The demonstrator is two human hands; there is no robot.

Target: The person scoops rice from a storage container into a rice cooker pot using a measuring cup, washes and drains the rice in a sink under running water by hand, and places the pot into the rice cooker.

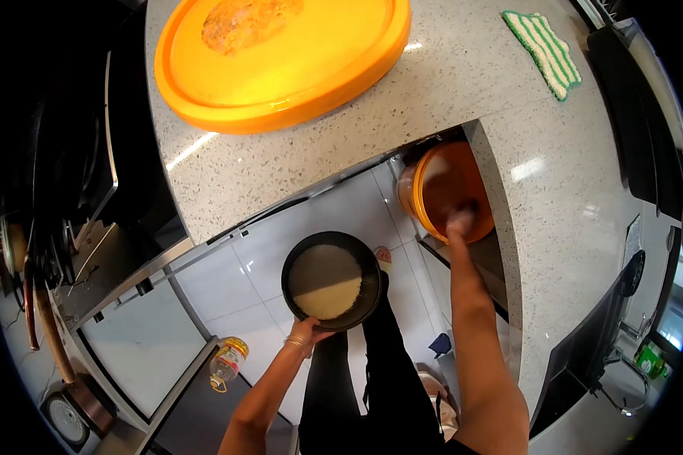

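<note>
My left hand [304, 332] grips the near rim of a dark round pot [371, 292], holding it above the floor in front of my legs. White grains that look like rice [334, 296] cover the bottom of the pot, half in shadow. On the right, my right hand [461, 221] reaches into an orange bucket [426, 189] set in an opening below the counter. That hand is smeared by motion, so its fingers and anything in them cannot be made out. A large orange lid [303, 76] lies on the counter above.
The speckled stone counter [432, 98] curves around the bucket, its edge close to my right forearm. A green-and-white striped cloth [542, 53] lies on it. Below left is a plastic oil bottle [228, 362]. A sink faucet [634, 394] stands at right.
</note>
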